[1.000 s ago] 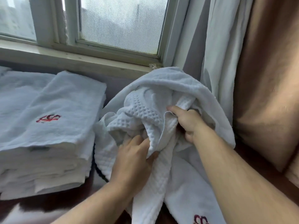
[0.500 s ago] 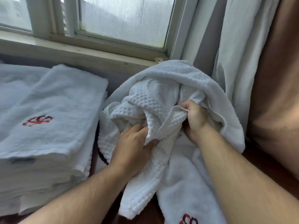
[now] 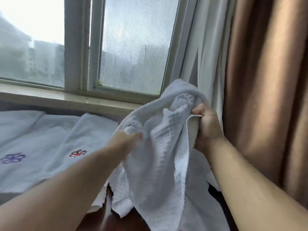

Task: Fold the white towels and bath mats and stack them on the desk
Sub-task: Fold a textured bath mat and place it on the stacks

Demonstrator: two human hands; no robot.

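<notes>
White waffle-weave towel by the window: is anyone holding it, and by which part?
Yes. Both hands hold the white waffle-weave towel up: the left hand grips a bunched fold near its top, and the right hand pinches its top hem.

A white waffle-weave cloth (image 3: 160, 155), matt and nubbly, is pinched in the fingers (image 3: 199, 112). Left of the fingers, folded terry towels (image 3: 50, 139) are seen, soft and matt, with stitched emblems. Right of them, a brown curtain (image 3: 266, 80) is caught with a faint sheen.

The dark wooden desk (image 3: 115, 224) carries stacked folded white towels (image 3: 41, 144) on its left.
</notes>
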